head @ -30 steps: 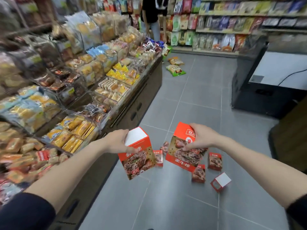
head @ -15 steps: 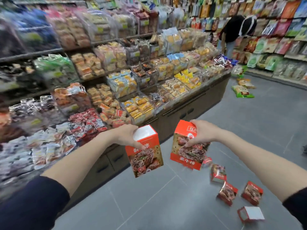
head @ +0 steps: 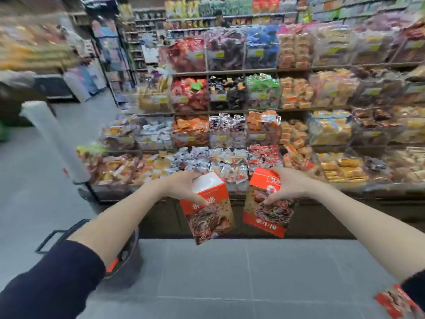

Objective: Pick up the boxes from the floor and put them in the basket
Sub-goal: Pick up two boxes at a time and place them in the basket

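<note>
Left hand (head: 184, 187) and right hand (head: 286, 187) each hold a box (head: 208, 217) (head: 268, 212) mid-air beside basket (head: 132, 254), fingers (head: 197, 199) curled round tops; likely light, stiff, crushable card, so grip edges.

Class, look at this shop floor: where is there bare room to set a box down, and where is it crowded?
The grey tiled floor lies bare between the dark grey basket at left, the red printed box at the lower right corner and the shelf unit's dark base. The tiered snack shelves are crammed with packets.
</note>
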